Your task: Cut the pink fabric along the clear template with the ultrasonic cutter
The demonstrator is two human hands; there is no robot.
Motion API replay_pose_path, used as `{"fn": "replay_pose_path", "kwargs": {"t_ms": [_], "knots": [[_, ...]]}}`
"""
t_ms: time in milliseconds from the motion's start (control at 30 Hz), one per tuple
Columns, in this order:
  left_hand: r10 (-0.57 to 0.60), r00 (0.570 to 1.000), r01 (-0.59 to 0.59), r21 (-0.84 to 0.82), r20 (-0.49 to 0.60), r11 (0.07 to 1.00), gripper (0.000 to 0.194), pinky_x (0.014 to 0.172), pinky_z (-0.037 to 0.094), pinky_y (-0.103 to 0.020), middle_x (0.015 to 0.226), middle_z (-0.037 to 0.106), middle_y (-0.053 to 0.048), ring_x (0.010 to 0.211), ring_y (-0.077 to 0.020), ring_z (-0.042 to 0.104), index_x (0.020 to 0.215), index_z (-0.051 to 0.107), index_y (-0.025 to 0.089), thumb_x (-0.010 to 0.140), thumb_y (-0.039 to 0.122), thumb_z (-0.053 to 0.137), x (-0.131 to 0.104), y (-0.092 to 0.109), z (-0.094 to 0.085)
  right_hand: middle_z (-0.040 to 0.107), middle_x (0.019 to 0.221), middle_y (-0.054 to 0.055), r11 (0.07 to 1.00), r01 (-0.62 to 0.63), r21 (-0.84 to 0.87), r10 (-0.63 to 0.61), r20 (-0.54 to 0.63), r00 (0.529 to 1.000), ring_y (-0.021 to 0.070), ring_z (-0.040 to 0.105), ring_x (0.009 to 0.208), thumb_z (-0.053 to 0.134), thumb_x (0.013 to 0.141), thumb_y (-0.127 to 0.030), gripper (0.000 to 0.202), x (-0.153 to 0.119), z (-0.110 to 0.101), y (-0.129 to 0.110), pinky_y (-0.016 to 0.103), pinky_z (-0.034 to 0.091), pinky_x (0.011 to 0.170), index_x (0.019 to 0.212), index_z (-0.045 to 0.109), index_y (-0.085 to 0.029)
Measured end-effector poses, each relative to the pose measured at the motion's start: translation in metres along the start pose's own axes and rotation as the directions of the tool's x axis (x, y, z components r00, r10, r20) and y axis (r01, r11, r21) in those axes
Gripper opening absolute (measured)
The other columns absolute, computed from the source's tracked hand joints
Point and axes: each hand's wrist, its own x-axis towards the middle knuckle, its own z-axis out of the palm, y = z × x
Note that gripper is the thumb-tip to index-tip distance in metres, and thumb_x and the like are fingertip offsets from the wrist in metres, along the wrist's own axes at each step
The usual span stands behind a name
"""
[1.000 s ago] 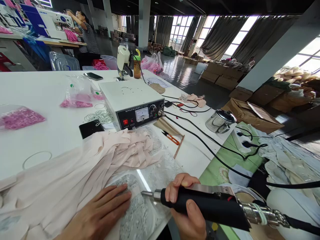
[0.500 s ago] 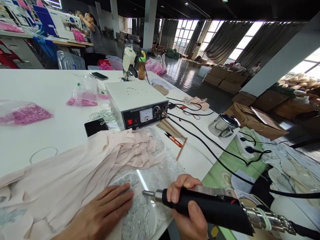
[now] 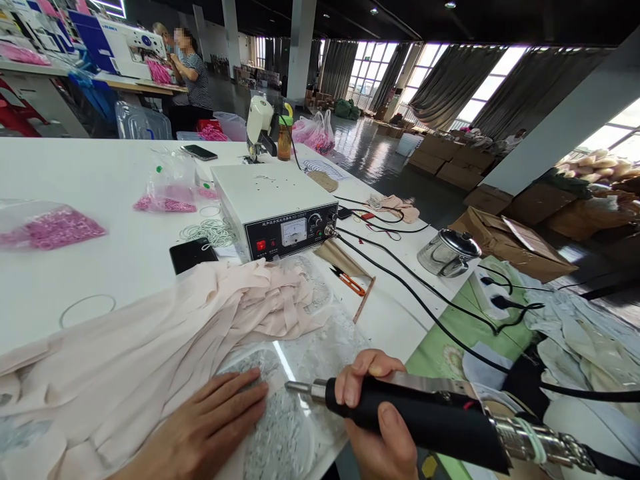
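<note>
My left hand (image 3: pixel 205 423) lies flat, fingers stretched out, on pale pink fabric strips (image 3: pixel 165 320) at the near edge of the table. In my right hand (image 3: pixel 375 407) is a black handheld tool (image 3: pixel 425 417) with a metal tip, which points left towards my left fingertips with a small gap between. Under the tip is a clear sheet (image 3: pixel 285 400) over a speckled surface. The tool's cable runs off to the right. Behind the fabric stands a white control box (image 3: pixel 280 200) with a dial and a red switch.
Orange snips (image 3: pixel 350 281), a glass mug (image 3: pixel 447 253) and black cables lie right of the box. Left are two phones (image 3: pixel 193 255), elastic cords (image 3: pixel 207 231) and bags of pink pieces (image 3: pixel 55 225). Two people sit by a sewing machine (image 3: pixel 125 50) in the background.
A background person in a striped top has lowered their raised arm. My hands and the tool have hardly moved.
</note>
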Motion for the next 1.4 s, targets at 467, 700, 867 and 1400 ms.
{"fn": "replay_pose_path", "kwargs": {"t_ms": [467, 700, 867, 1400], "knots": [[0.044, 0.999, -0.045, 0.069, 0.028, 0.997, 0.058, 0.114, 0.042, -0.033, 0.148, 0.056, -0.003, 0.140, -0.0210, 0.048, 0.147, 0.052, 0.020, 0.092, 0.002, 0.045, -0.003, -0.001, -0.001, 0.052, 0.085, 0.000, 0.996, 0.036, 0.083, -0.041, 0.056, 0.998, 0.0098, 0.053, 0.055, 0.061, 0.088, -0.039, 0.017, 0.003, -0.001, 0.001, 0.026, 0.051, 0.052, 0.099, 0.066, -0.026], [0.045, 0.999, -0.045, 0.033, 0.000, 0.998, 0.054, 0.116, 0.039, -0.034, 0.146, 0.058, -0.004, 0.141, -0.0198, 0.048, 0.144, 0.055, 0.019, 0.095, 0.002, 0.042, -0.002, 0.000, -0.002, 0.053, 0.085, 0.000, 0.997, 0.043, 0.071, -0.047, 0.054, 0.997, 0.0103, 0.052, 0.055, 0.062, 0.088, -0.039, 0.016, 0.003, 0.000, 0.001, 0.027, 0.050, 0.051, 0.098, 0.065, -0.026], [0.044, 0.998, -0.044, 0.024, -0.034, 0.999, 0.052, 0.115, 0.040, -0.035, 0.144, 0.060, -0.006, 0.139, -0.0201, 0.049, 0.141, 0.058, 0.017, 0.095, 0.000, 0.040, 0.001, 0.002, -0.001, 0.053, 0.085, -0.001, 0.997, 0.020, 0.079, -0.023, 0.037, 0.999, 0.0095, 0.053, 0.055, 0.063, 0.088, -0.039, 0.017, 0.002, 0.000, 0.000, 0.026, 0.051, 0.052, 0.098, 0.066, -0.026], [-0.008, 0.999, 0.006, -0.044, -0.051, 0.999, 0.054, 0.117, 0.037, -0.038, 0.144, 0.060, -0.008, 0.142, -0.0210, 0.046, 0.144, 0.054, 0.016, 0.095, 0.000, 0.040, -0.003, 0.005, 0.006, 0.053, 0.082, -0.001, 0.998, 0.054, 0.045, -0.055, 0.026, 0.998, 0.0103, 0.052, 0.055, 0.062, 0.086, -0.037, 0.017, 0.004, 0.001, 0.000, 0.026, 0.049, 0.050, 0.097, 0.067, -0.025]]}}
